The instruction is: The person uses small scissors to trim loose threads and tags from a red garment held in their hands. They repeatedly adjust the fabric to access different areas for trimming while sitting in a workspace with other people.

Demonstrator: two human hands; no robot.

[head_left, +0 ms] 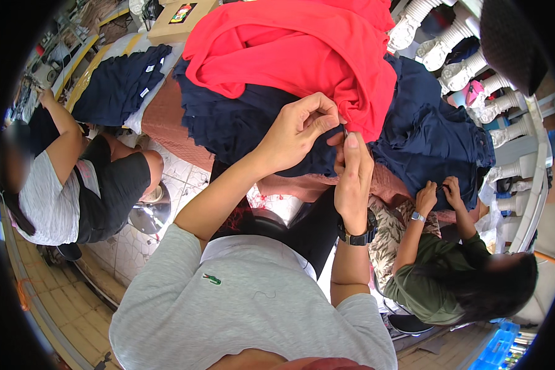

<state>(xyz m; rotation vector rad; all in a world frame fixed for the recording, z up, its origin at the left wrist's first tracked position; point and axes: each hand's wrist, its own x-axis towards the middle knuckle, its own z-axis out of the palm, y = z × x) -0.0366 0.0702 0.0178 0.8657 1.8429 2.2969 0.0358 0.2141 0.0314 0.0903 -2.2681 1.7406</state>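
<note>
your right hand (353,176), wrist in a black watch (356,235), stands upright, fingers closed around a small dark tool (345,132) at the thumb tip. just left, your left hand (299,132) bends at the wrist, fingers pinched shut on the navy garment (246,126). beyond both sets of fingers lies the red garment (290,55), draped over the navy pile on the worktop (166,126).

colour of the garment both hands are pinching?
Navy blue garment, under the red cloth; head view shows it best.
</note>
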